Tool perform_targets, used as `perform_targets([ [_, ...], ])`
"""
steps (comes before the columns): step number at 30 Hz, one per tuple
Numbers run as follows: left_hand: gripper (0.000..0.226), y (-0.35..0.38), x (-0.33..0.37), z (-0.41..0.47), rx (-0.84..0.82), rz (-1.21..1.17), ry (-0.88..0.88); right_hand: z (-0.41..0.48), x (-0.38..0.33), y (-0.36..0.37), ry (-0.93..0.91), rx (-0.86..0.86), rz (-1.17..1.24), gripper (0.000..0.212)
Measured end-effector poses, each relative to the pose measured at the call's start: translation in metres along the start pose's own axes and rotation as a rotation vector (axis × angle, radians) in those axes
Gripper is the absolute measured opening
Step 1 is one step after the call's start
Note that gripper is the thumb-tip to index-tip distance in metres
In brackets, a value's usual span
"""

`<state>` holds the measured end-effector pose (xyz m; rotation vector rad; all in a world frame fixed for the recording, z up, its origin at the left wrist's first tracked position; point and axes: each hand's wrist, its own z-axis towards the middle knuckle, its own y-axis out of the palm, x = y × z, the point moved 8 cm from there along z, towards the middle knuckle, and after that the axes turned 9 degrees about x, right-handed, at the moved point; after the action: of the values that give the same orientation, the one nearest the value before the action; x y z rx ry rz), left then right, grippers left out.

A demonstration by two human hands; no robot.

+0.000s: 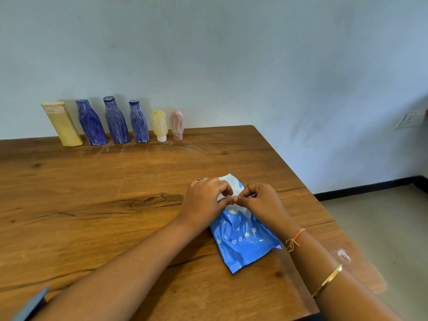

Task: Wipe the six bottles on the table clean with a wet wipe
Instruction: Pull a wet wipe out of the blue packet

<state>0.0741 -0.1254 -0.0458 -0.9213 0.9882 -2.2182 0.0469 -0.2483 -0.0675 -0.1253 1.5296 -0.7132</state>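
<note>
A blue wet wipe pack (pixel 243 239) lies on the wooden table (pixel 92 193) near its right side. My left hand (pixel 203 200) and my right hand (pixel 261 200) both rest on the pack's far end, fingertips pinched together at its white flap. Whether a wipe is out I cannot tell. Along the far edge by the wall stand several bottles, all scribbled with colour: a tall yellow bottle (pixel 62 125), three blue bottles (pixel 91 123) (pixel 116 121) (pixel 139 122), a small yellow tube (pixel 159 126) and a small pink tube (pixel 177 125).
The table's right edge (pixel 324 205) runs close to the pack, with floor beyond. A wall socket (pixel 411 120) is on the right wall. A blue-grey corner of something (pixel 30 306) shows at the bottom left.
</note>
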Motion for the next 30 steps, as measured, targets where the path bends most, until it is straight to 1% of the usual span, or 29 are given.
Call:
perform_targets([
  [2, 0.017, 0.001, 0.0, 0.001, -0.01, -0.028, 0.003, -0.001, 0.004, 0.0, 0.065, -0.021, 0.073, 0.015],
  [5, 0.01, 0.004, 0.001, 0.001, -0.043, -0.077, 0.013, -0.002, 0.007, 0.0, 0.118, -0.037, 0.136, 0.013],
  [8, 0.008, 0.006, 0.001, 0.0, -0.071, -0.089, 0.012, -0.002, 0.011, 0.002, 0.166, -0.074, 0.196, 0.012],
  [14, 0.007, 0.011, -0.001, 0.0, -0.11, -0.026, 0.008, -0.002, 0.012, 0.002, 0.208, -0.103, 0.204, 0.016],
  [20, 0.005, 0.011, 0.001, -0.003, -0.147, -0.018, 0.05, -0.003, 0.01, 0.001, 0.189, -0.094, 0.156, 0.021],
  [23, 0.006, 0.013, 0.001, -0.005, -0.186, -0.013, 0.073, -0.004, 0.008, 0.0, 0.166, -0.087, 0.171, 0.016],
  [25, 0.006, 0.014, 0.001, -0.006, -0.2, -0.022, 0.093, -0.004, 0.002, -0.006, 0.108, -0.027, 0.194, 0.015],
  [27, 0.005, 0.014, 0.002, -0.007, -0.18, -0.032, 0.127, -0.003, -0.004, -0.012, 0.056, 0.035, 0.24, 0.016],
  [30, 0.003, 0.009, 0.003, -0.007, -0.119, -0.121, 0.122, -0.006, -0.013, -0.011, -0.02, -0.01, 0.298, 0.019],
])
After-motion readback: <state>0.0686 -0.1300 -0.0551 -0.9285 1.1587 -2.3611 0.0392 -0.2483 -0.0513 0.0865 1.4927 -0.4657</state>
